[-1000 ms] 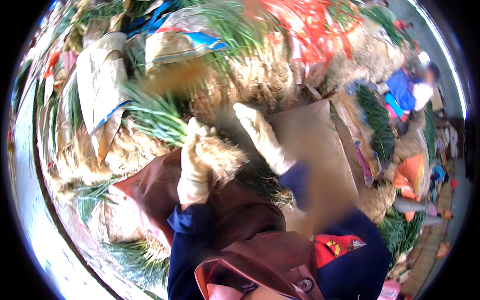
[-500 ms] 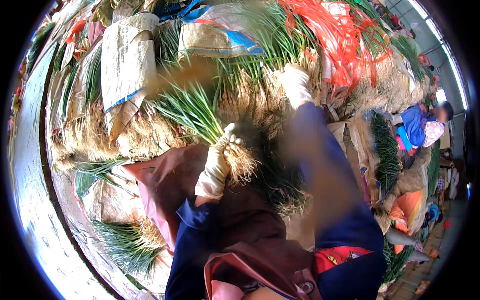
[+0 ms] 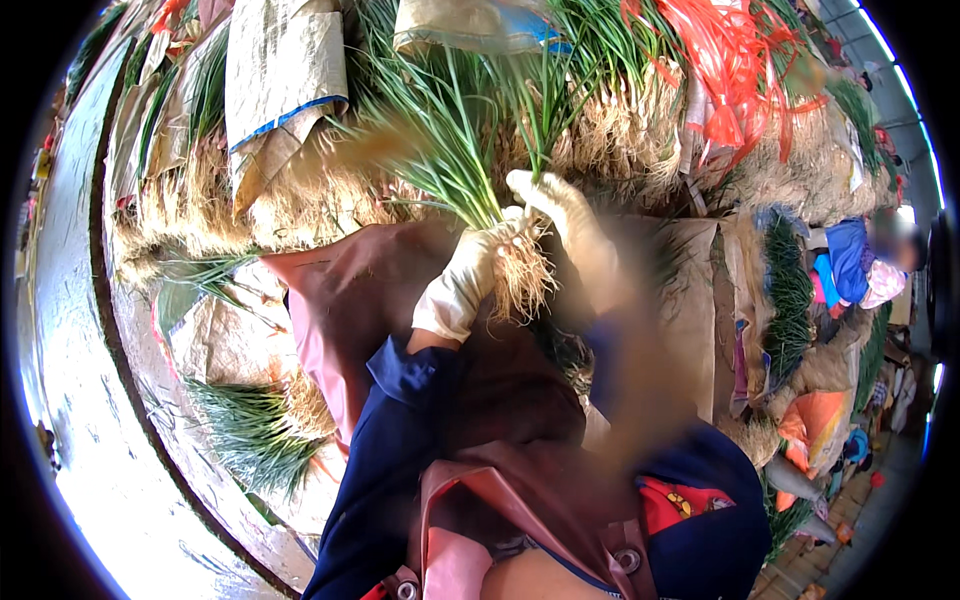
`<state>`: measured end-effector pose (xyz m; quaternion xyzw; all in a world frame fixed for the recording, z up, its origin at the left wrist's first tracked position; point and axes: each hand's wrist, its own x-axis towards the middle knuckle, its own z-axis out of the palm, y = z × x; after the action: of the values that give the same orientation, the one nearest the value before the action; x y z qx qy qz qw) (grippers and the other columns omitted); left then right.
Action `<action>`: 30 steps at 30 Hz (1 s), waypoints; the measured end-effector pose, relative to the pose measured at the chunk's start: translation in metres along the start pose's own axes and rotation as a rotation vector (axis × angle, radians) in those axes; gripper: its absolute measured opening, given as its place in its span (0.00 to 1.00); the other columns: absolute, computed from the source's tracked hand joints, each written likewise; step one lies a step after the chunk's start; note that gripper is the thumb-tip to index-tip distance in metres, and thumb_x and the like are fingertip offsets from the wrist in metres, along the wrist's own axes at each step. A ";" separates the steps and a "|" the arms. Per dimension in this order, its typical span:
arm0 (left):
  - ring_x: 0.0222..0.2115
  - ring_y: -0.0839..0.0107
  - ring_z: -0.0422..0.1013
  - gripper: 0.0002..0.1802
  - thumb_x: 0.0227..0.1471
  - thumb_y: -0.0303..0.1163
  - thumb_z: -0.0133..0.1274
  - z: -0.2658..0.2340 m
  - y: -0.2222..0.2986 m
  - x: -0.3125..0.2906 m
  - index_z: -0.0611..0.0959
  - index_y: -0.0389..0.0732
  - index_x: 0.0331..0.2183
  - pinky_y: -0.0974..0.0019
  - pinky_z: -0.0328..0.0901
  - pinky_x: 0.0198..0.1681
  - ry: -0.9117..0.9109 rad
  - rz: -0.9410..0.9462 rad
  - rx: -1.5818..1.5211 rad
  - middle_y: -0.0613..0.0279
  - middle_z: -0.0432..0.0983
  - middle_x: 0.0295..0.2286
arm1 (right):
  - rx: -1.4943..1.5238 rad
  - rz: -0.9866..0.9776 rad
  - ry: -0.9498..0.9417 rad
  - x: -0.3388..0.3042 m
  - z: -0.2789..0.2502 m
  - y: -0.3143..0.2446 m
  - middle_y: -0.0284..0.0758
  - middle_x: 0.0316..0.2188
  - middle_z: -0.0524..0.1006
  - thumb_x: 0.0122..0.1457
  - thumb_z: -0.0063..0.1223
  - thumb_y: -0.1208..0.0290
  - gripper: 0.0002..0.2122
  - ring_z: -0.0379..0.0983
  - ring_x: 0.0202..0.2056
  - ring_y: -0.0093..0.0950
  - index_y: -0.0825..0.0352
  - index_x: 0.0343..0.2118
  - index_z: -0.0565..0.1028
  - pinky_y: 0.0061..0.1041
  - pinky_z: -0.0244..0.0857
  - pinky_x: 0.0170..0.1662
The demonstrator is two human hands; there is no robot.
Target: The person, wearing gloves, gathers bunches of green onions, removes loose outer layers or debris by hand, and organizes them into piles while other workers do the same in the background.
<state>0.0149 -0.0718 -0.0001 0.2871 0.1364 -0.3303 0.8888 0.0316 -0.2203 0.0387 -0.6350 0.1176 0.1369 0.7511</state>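
Head view: a bunch of green onions (image 3: 470, 170) is held up in front of the chest, above a maroon apron (image 3: 360, 300). The left hand (image 3: 465, 280), in a pale glove, is closed around the bunch just above the roots (image 3: 522, 280). The right hand (image 3: 560, 215), also gloved and blurred, is seen touching the stalks just beside it; whether its fingers are closed cannot be told. The long axis of the bunch is seen running from the roots, low and near the body, up and away to the leaf tips at upper left. Piled onions and 1 sack (image 3: 275, 75) lie behind.
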 end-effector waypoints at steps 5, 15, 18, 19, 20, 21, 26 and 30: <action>0.30 0.72 0.72 0.14 0.51 0.27 0.53 0.015 0.014 -0.019 0.77 0.33 0.41 0.71 0.68 0.33 -0.032 -0.002 -0.090 0.61 0.76 0.33 | 0.176 0.075 -0.143 0.010 -0.004 -0.015 0.35 0.25 0.77 0.55 0.55 0.64 0.14 0.75 0.29 0.25 0.71 0.37 0.74 0.21 0.69 0.34; 0.15 0.84 0.58 0.09 0.47 0.23 0.55 0.010 -0.004 -0.006 0.78 0.32 0.34 0.80 0.52 0.18 0.128 0.101 0.461 0.72 0.67 0.18 | -1.426 -0.208 0.305 -0.004 0.018 -0.035 0.42 0.17 0.74 0.54 0.48 0.54 0.19 0.73 0.21 0.39 0.67 0.20 0.74 0.37 0.65 0.27; 0.18 0.81 0.65 0.09 0.48 0.24 0.55 0.013 -0.007 -0.008 0.79 0.32 0.34 0.79 0.59 0.20 0.169 0.054 0.478 0.68 0.72 0.21 | -1.567 -0.343 0.217 -0.004 0.009 -0.029 0.41 0.14 0.72 0.55 0.45 0.56 0.18 0.71 0.18 0.41 0.66 0.18 0.75 0.41 0.64 0.26; 0.20 0.79 0.68 0.09 0.47 0.24 0.55 0.024 -0.001 -0.019 0.79 0.33 0.35 0.78 0.62 0.23 0.135 0.025 0.439 0.67 0.74 0.22 | -1.565 -0.367 0.122 -0.006 0.005 -0.034 0.41 0.15 0.73 0.56 0.44 0.56 0.18 0.71 0.19 0.40 0.66 0.18 0.75 0.40 0.64 0.26; 0.21 0.79 0.69 0.11 0.49 0.25 0.54 0.019 0.002 -0.020 0.78 0.32 0.37 0.78 0.62 0.23 0.061 -0.025 0.487 0.66 0.74 0.24 | -1.561 -0.371 0.056 -0.006 -0.006 -0.036 0.41 0.16 0.73 0.56 0.44 0.57 0.17 0.72 0.20 0.39 0.66 0.19 0.75 0.37 0.64 0.26; 0.21 0.79 0.69 0.12 0.49 0.26 0.53 0.015 0.006 -0.023 0.78 0.32 0.38 0.78 0.63 0.24 -0.023 -0.054 0.481 0.65 0.75 0.25 | -1.429 -0.268 -0.050 -0.003 -0.017 -0.040 0.39 0.16 0.74 0.57 0.44 0.56 0.18 0.72 0.21 0.36 0.66 0.20 0.75 0.35 0.64 0.27; 0.20 0.79 0.65 0.13 0.48 0.28 0.52 -0.026 -0.003 -0.011 0.77 0.31 0.37 0.78 0.61 0.22 -0.330 -0.185 0.150 0.65 0.72 0.24 | -0.189 -0.075 0.033 -0.007 -0.078 -0.010 0.29 0.20 0.75 0.57 0.50 0.53 0.16 0.70 0.22 0.19 0.63 0.27 0.74 0.21 0.64 0.26; 0.27 0.69 0.65 0.14 0.42 0.26 0.54 0.009 0.026 -0.060 0.73 0.36 0.35 0.75 0.64 0.26 -0.551 0.096 -0.237 0.61 0.67 0.26 | -0.931 0.231 -0.182 -0.016 -0.094 -0.006 0.35 0.24 0.74 0.53 0.52 0.54 0.17 0.70 0.27 0.26 0.66 0.31 0.74 0.25 0.64 0.34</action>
<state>-0.0124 -0.0303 0.0437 0.0872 -0.0859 -0.3352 0.9342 0.0186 -0.3151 0.0343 -0.8719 0.0472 0.3123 0.3743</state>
